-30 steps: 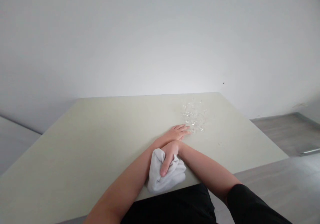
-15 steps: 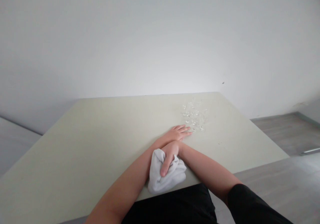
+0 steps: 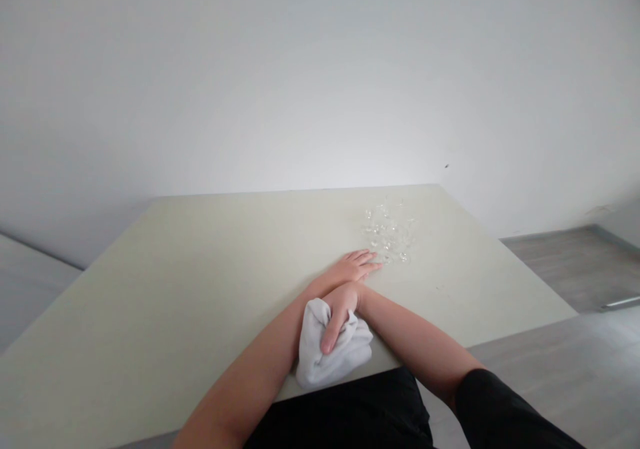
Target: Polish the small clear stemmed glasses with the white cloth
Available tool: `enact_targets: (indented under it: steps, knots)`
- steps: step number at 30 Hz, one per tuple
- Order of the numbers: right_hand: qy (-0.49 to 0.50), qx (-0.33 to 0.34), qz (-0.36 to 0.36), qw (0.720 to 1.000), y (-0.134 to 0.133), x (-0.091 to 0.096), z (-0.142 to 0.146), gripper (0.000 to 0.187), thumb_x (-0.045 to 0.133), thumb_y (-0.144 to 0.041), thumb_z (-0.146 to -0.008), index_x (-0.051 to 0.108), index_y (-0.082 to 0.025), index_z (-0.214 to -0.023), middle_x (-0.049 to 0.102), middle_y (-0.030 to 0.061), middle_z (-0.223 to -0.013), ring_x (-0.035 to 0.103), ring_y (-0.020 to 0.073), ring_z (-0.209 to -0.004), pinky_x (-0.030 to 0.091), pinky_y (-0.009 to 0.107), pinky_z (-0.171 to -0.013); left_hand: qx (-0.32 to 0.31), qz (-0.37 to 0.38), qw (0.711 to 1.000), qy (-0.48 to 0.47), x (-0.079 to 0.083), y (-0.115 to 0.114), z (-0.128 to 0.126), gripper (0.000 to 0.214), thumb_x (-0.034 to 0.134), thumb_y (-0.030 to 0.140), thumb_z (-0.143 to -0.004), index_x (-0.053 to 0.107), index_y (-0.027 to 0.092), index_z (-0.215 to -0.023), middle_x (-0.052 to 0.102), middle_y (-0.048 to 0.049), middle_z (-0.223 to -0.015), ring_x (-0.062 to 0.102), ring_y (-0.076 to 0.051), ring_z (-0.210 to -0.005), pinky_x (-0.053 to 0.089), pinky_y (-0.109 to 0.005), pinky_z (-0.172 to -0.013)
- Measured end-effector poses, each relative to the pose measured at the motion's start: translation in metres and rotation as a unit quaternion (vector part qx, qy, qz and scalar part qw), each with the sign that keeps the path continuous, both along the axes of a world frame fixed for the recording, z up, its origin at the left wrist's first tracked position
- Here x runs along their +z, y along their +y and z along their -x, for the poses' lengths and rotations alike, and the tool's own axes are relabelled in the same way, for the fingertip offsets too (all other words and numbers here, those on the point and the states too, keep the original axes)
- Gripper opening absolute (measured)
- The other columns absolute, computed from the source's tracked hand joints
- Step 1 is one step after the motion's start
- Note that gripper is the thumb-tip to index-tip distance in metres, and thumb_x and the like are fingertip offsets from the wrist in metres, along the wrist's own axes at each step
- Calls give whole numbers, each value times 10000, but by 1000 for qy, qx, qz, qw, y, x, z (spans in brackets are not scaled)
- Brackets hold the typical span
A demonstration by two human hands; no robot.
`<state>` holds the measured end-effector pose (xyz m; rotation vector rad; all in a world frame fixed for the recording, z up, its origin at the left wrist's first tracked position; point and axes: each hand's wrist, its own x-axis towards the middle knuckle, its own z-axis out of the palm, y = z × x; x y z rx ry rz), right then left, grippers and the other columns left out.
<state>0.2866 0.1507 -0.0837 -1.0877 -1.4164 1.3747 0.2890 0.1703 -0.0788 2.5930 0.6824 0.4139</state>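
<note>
My left hand (image 3: 357,265) lies flat on the pale table (image 3: 200,262), fingers stretched out and pointing right. Its fingertips reach the near edge of a glistening clear patch (image 3: 389,235) that looks like spilled water or clear bits; I cannot tell which. My right hand (image 3: 340,312) is just behind the left wrist, fingers curled round a bunched white cloth (image 3: 333,352). The cloth rests on the table's near edge against my left forearm. My forearms cross in front of me.
A plain white wall rises behind the table. Grey wood-look floor (image 3: 560,269) shows to the right of the table's right edge, and a lower pale surface (image 3: 25,282) sits at the far left. My dark clothing (image 3: 350,415) is below the near edge.
</note>
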Motion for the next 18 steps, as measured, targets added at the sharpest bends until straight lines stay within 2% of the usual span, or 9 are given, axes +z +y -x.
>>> enact_targets:
  steps: [3,5,9,14,18]
  knots:
    - [32,-122,25,992,2,-4,-2,353,553,-585,-843,722,-343,-1035,724,120,-1119,514,328,-1279,422,578,-1033,2,-5,1000,0,-2,0,0,433,414,280,-989,538,303,-1402,434,-19,-1564,289,-233,-1488,216,-422,-1220]
    - [47,-167,57,983,4,-7,-3,348,549,-603,-841,716,-349,-1010,724,125,-1098,503,329,-1279,422,577,-1028,4,-9,1000,0,-2,1,0,439,419,268,-985,536,302,-1406,427,-23,-1569,293,-231,-1489,224,-420,-1219]
    - [15,-149,93,984,6,-12,-3,381,621,-656,-769,703,-324,-938,701,156,-1133,481,347,-1279,453,570,-976,7,-15,1000,-2,-4,1,-1,442,432,254,-977,541,301,-1403,432,-33,-1566,308,-223,-1486,232,-403,-1220]
    - [26,-214,56,975,5,-11,-2,367,586,-648,-806,700,-316,-910,689,158,-1140,486,324,-1275,453,558,-975,7,-22,1000,2,-4,2,-1,468,417,235,-973,509,313,-1426,437,-25,-1563,317,-210,-1482,242,-405,-1215]
    - [45,-177,27,983,3,-7,0,348,653,-606,-790,715,-304,-951,704,140,-1124,545,305,-1210,478,518,-964,2,-26,1000,8,-2,1,-1,491,401,220,-973,475,282,-1454,417,-34,-1578,310,-212,-1482,231,-402,-1212]
